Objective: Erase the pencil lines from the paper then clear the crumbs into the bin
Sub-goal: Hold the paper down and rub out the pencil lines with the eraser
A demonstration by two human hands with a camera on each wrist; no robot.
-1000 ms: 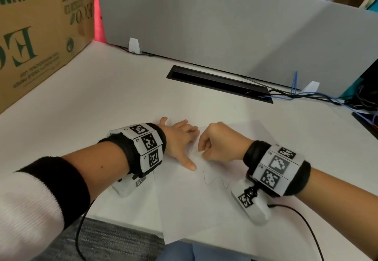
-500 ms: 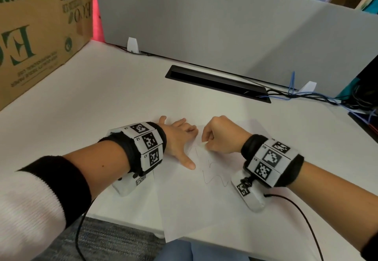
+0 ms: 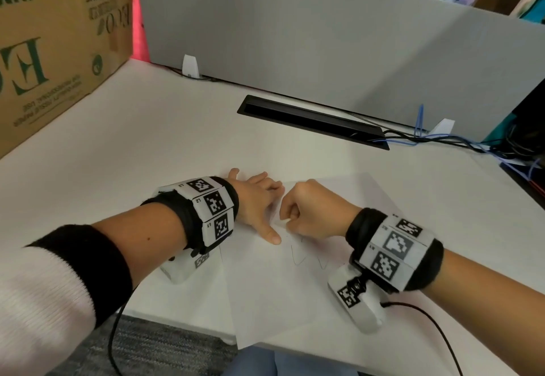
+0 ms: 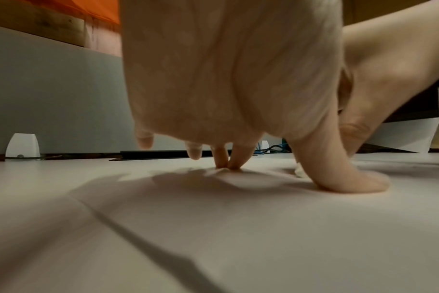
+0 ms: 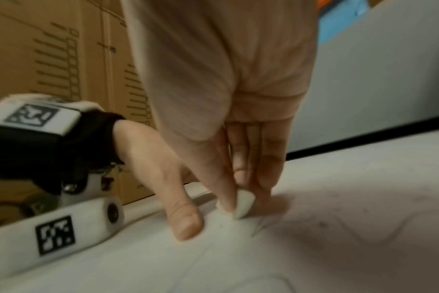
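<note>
A person's two hands work over a sheet of paper (image 3: 274,293) lying at the near edge of a white desk (image 3: 165,151), one corner of the sheet overhanging the desk edge. The left hand (image 3: 259,201) rests on the paper's left side with its fingers (image 4: 222,156) spread and straight, two fingertips and the thumb pressing the sheet flat. The right hand (image 3: 312,210), just beside it, is curled into a loose fist; its thumb and fingers (image 5: 268,158) pinch a small white eraser (image 5: 243,204), whose lower tip touches the paper. A faint zigzag pencil line (image 3: 309,254) runs across the sheet just in front of the right hand, toward the person, and the eraser sits at its upper end. Both wrists carry black bands with white marker blocks and a white camera unit beneath. A brown cardboard box (image 3: 53,45) stands on the desk at far left. A grey partition (image 3: 324,42) closes the back of the desk, with a black cable slot (image 3: 312,120) in front of it and dark and blue cables (image 3: 442,139) trailing to the right.
</note>
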